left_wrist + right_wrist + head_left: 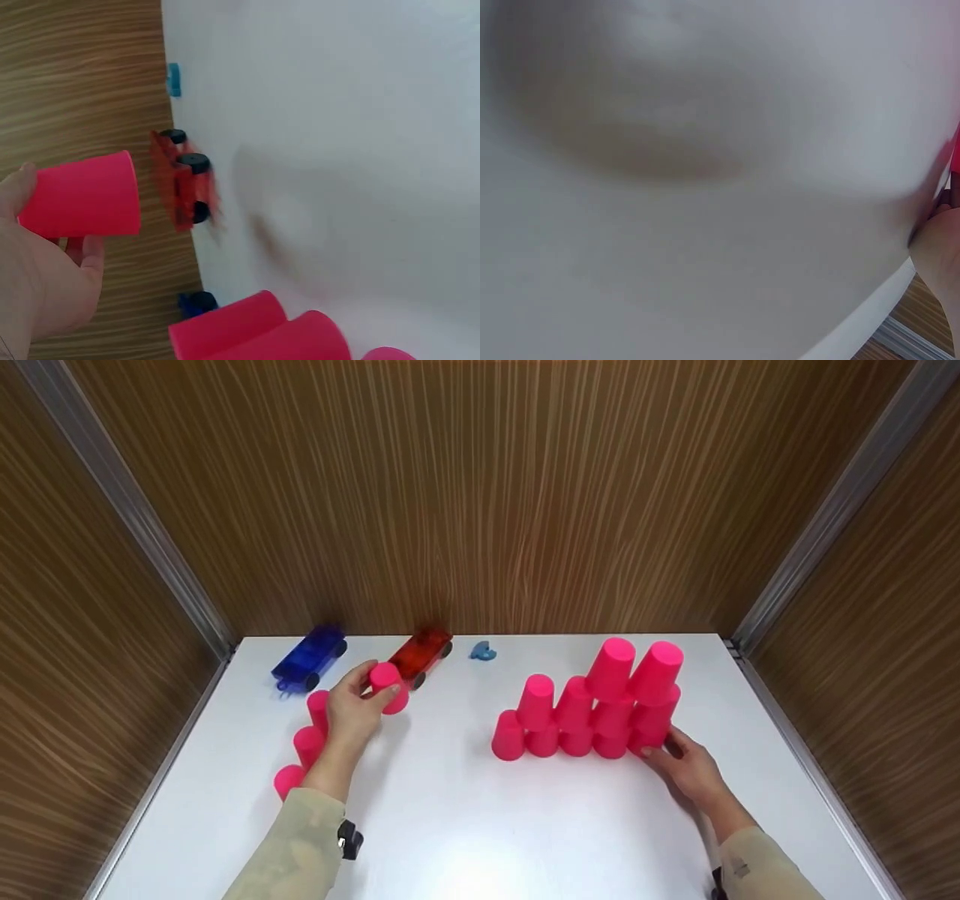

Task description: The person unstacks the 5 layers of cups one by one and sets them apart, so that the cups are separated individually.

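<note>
At left, the left hand (pixel 354 709) pinches a pink cup (pixel 388 688), probably light and flexible, best held mid-side. The right hand (pixel 691 771) pinches the rightmost bottom cup (pixel 649 735)

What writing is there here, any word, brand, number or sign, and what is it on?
There is no readable text in any view.
The pink cup in the left hand and the stacked pink cups: no lettering shows.
The blue toy car and red toy car: none legible.
The black wrist device: a pale mark, too small to read.
</note>
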A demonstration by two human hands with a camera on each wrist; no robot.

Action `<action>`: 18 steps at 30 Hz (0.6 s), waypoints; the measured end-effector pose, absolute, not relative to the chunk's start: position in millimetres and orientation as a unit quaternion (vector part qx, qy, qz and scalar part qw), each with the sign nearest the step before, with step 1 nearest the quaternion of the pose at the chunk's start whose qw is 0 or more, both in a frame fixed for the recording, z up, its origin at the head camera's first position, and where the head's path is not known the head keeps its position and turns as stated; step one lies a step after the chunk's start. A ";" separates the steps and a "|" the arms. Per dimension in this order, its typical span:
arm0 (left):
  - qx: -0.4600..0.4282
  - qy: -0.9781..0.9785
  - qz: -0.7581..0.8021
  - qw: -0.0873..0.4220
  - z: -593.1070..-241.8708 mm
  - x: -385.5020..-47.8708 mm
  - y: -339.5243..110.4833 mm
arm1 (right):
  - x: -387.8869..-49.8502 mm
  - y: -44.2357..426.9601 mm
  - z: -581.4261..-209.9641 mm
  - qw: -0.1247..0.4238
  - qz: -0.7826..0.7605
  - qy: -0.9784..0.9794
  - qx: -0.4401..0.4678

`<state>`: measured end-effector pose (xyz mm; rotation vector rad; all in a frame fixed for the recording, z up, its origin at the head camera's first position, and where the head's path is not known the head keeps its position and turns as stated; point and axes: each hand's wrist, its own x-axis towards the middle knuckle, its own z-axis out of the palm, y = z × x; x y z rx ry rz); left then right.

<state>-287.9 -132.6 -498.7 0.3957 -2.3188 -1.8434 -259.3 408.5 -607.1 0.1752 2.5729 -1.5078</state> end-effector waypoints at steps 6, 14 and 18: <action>0.156 -0.779 -0.603 0.063 -513.9 -288.5 -136.9 | -258.6 410.3 -606.2 0.071 -0.494 0.865 0.058; 0.152 -0.777 -0.607 0.061 -533.4 -291.9 -141.1 | -256.2 412.4 -606.3 0.072 -0.498 0.862 0.060; 0.147 -0.781 -0.604 0.061 -541.7 -293.7 -143.3 | -255.1 412.2 -606.2 0.073 -0.507 0.857 0.062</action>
